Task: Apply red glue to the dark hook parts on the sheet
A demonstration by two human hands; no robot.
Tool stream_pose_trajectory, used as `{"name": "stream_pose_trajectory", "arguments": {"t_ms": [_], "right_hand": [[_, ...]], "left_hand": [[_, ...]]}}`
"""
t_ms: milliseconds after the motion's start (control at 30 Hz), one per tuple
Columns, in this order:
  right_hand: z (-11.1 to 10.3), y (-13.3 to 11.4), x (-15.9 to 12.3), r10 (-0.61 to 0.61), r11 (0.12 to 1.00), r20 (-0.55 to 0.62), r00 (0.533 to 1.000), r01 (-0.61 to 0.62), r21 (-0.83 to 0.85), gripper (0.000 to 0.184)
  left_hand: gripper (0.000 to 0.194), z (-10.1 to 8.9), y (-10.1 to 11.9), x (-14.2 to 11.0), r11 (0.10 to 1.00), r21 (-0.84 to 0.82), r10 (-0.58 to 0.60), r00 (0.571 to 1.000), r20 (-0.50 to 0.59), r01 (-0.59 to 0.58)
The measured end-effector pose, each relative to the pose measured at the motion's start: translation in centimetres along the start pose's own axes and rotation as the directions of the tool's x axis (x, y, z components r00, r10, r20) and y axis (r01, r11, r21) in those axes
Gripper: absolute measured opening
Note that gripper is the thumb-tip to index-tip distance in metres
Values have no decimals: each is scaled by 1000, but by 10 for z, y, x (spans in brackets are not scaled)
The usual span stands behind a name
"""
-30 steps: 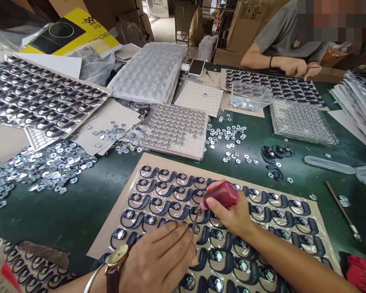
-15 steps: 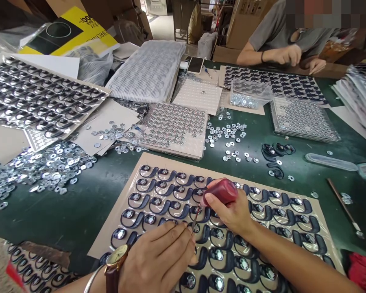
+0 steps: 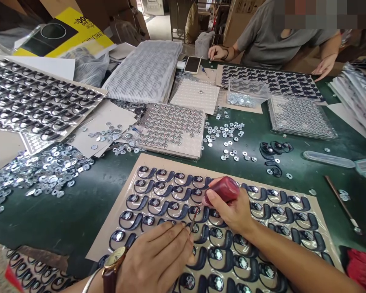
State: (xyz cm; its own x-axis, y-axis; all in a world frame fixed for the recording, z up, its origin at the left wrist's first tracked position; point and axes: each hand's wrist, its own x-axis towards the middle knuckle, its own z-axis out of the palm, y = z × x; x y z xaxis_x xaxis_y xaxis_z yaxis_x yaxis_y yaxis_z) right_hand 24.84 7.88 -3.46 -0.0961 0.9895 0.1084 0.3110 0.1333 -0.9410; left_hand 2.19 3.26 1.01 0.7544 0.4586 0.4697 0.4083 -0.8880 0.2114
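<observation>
A cardboard sheet (image 3: 110, 228) lies before me with rows of dark hook-shaped pieces under clear film, each bearing a shiny round metal part. My right hand (image 3: 236, 209) grips a dark red squeeze bottle (image 3: 224, 189), tilted so its tip points down and left at one piece. Low over the sheet, my left hand (image 3: 158, 254) is closed on thin pointed metal tweezers (image 3: 194, 219), whose tip is close to the bottle's nozzle. Fingers partly hide the tweezers' rear end. A wristwatch (image 3: 115, 257) is on my left wrist.
Loose washers (image 3: 51, 171) are heaped at left, and more are scattered mid-table. A stack of cards with metal discs (image 3: 171, 126) stands beyond my sheet. A clear plastic box (image 3: 248, 90) is farther back. At right lie a thin brown stick (image 3: 341, 201) and red cloth (image 3: 362, 264). Opposite sits a co-worker (image 3: 268, 40).
My hands barely move; the bottle and tweezers stay over the same area. Across the table, the co-worker's hands have spread apart, one to each side of their sheet. The view shifts slightly.
</observation>
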Motion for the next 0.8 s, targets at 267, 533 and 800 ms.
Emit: {"name": "stream_pose_trajectory", "arguments": {"t_ms": [267,533,800], "right_hand": [[0,0,0,-8,999,12,1000,8,-42,14],[-3,-11,5,-31,995,22,999,33,-95,17],[-3,-6,2,-11,1000,25,1000,11,-9,11]], "left_hand": [[27,3,2,-8,998,-22,-56,998,5,56],[27,1,-2,0,987,-77,-146,988,-60,141],[29,-2,-6,3,968,-171,-197,978,-64,184]]}}
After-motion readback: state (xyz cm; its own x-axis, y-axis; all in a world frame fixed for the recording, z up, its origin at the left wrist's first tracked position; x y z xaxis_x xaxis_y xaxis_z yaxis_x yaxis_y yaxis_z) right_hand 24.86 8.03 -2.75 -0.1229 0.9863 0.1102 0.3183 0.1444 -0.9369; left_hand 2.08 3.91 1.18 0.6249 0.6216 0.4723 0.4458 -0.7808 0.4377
